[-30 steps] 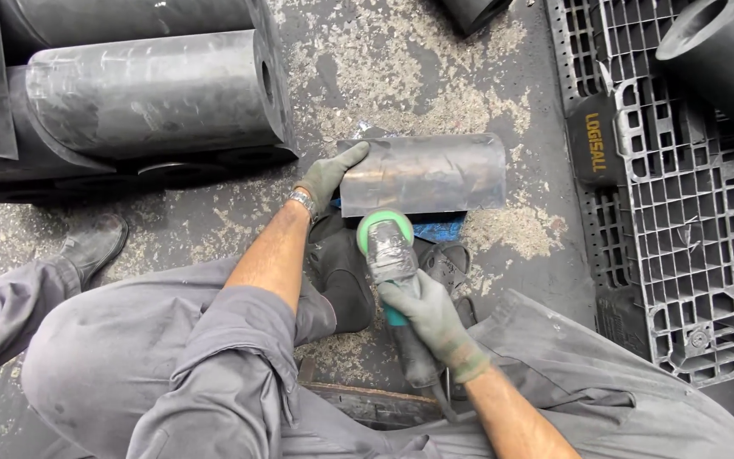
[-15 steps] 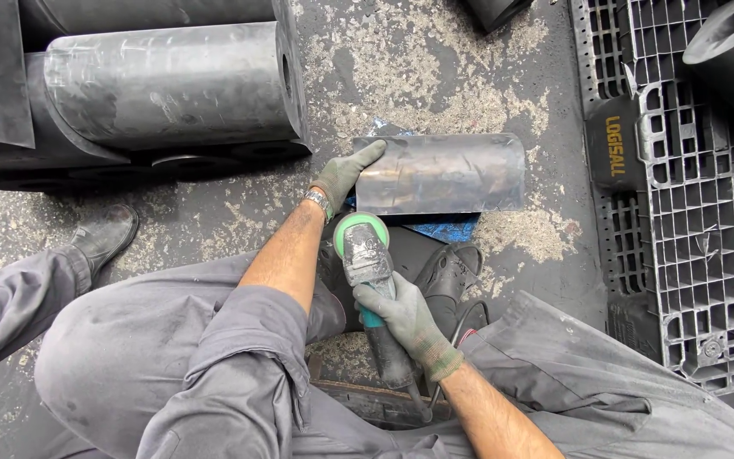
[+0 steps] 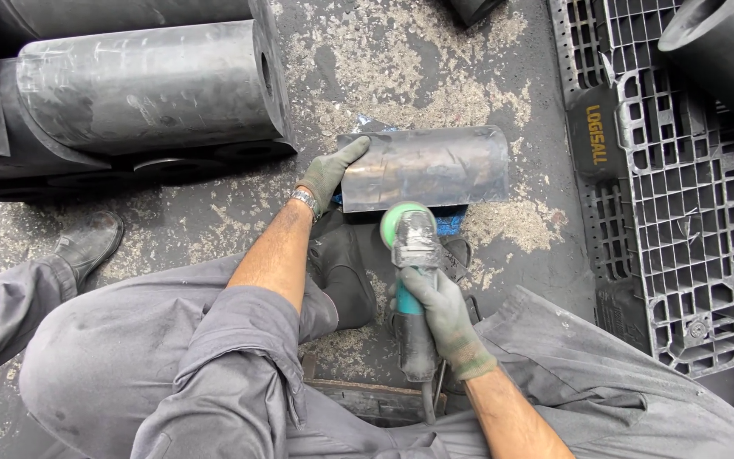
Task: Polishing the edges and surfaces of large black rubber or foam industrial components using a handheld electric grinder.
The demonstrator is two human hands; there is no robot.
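Note:
A curved grey metal piece [image 3: 435, 166] lies on the dusty concrete floor in front of me. My left hand [image 3: 329, 174], in a grey-green glove, presses on its left end. My right hand [image 3: 439, 314], also gloved, grips the body of an angle grinder [image 3: 414, 246] with a teal handle. The grinder's green guard sits at the near edge of the metal piece, just left of its middle. A blue rag [image 3: 450, 223] shows under that edge. My black boots [image 3: 346, 268] rest below the piece.
Large black rolls [image 3: 146, 85] lie stacked at the upper left. A dark plastic pallet [image 3: 681, 212] runs along the right side with a black cylinder [image 3: 724, 42] on it. My grey overalls fill the lower view. Another boot [image 3: 87, 242] is at the left.
The grinder has shifted a little left along the near edge of the metal piece. My left hand keeps its hold on the left end.

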